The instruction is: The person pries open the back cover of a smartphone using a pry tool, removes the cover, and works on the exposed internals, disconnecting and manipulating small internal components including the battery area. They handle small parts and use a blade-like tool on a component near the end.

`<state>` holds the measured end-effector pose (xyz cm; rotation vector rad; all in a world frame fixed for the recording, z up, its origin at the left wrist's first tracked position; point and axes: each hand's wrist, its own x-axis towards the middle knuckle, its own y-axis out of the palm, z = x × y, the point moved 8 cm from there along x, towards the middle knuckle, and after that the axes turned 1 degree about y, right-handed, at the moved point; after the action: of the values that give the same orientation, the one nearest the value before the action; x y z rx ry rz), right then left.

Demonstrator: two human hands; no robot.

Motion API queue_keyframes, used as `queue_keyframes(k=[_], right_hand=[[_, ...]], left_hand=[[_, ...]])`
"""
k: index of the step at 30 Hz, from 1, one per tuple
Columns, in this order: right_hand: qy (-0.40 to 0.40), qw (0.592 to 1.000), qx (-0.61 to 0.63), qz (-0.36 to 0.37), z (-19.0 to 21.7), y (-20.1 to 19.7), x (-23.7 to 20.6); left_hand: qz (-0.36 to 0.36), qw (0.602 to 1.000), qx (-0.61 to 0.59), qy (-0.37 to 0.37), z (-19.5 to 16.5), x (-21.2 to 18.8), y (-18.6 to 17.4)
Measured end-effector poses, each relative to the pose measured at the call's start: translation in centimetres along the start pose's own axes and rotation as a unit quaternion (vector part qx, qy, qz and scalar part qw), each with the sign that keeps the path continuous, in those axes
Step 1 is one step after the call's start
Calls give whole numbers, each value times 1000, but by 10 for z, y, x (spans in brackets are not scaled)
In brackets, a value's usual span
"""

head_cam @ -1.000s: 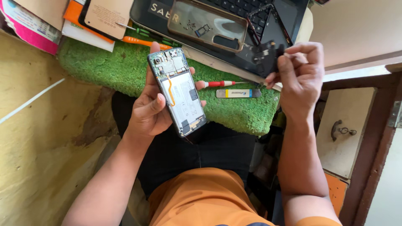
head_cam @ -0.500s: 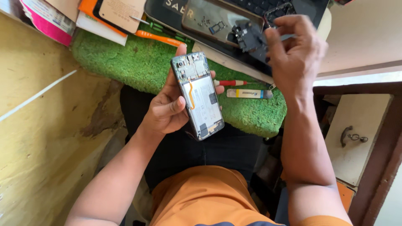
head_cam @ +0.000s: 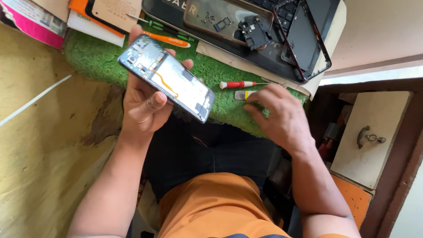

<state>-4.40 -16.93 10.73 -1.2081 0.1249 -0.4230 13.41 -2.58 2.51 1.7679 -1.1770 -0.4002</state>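
Two hands, left hand (head_cam: 145, 103) gripping opened phone (head_cam: 169, 79), right hand (head_cam: 275, 114) palm-down

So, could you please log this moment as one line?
left hand: holds opened phone | right hand: on green mat, fingertips at small flat tool | red screwdriver: beside

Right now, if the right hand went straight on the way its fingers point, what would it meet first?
The right hand points up-left over the green mat. First in line is the small yellow-and-grey tool at its fingertips, probably already touching, then the red-handled screwdriver. Depth is unclear.
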Motion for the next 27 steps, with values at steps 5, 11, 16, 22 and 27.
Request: queue_keyframes(k=[5, 11, 16, 22, 27], right_hand=[[4, 1000, -2, -9, -4, 12, 1], [8, 995, -57, -85, -11, 8, 7], [-3, 991, -114, -75, -11, 1, 6], [11, 989, -130, -71, -16, -1, -2], [29, 989, -88, -115, -39, -8, -13]], left_hand=[[0, 999, 35, 13, 7, -1, 0], [32, 996, 81, -33, 21, 1, 11], [28, 988, 150, -21, 24, 6, 17], [-2, 833, 553, 1, -8, 9, 17], [5, 673, 739, 32, -10, 12, 29]])
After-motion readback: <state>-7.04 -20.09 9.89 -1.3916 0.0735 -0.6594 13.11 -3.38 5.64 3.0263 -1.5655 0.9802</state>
